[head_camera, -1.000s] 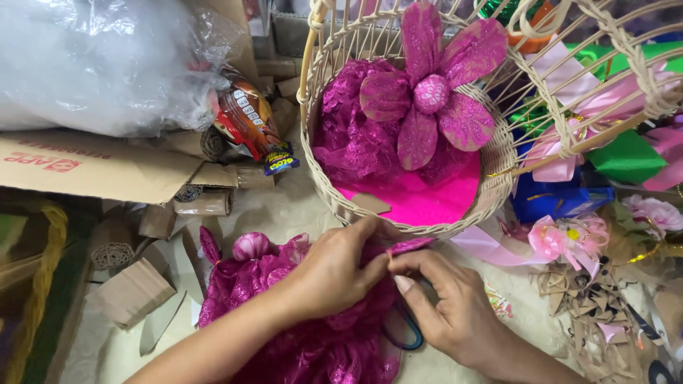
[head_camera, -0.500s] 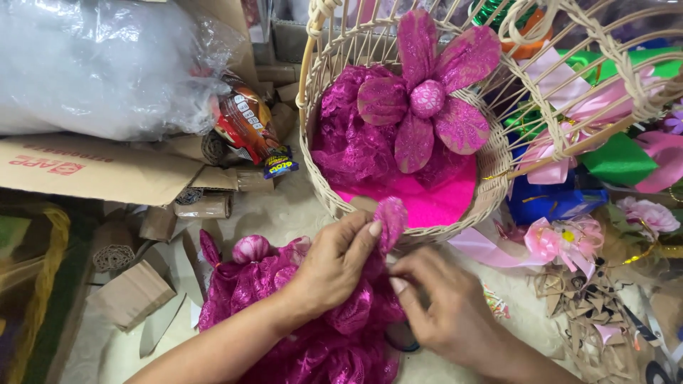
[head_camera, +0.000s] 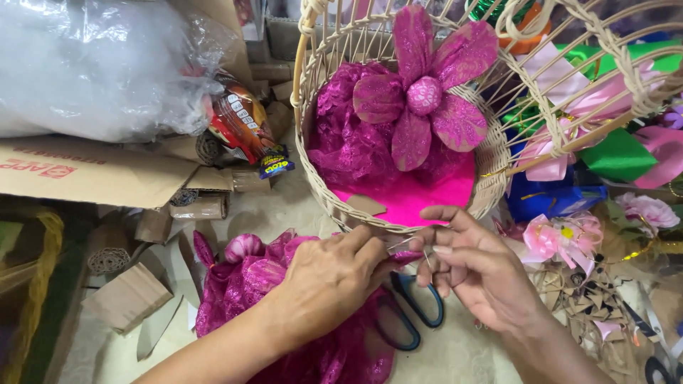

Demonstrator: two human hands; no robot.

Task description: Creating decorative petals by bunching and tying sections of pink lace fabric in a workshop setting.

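Bright, soft light with a clear middle

The light is even and comes from above, so shadows are small and pale, like the one under the left hand (head_camera: 324, 281). The plastic bag (head_camera: 99, 64) shines white with glare. The pink flower (head_camera: 423, 89) looks sharp and glittery. The fingers (head_camera: 434, 259) are a little blurry. The basket (head_camera: 491, 153) bars bend and look big near the top edge.

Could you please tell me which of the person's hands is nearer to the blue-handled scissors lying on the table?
The right hand: it hovers directly above the scissors, covering the blades. The left hand rests on the magenta fabric beside them.
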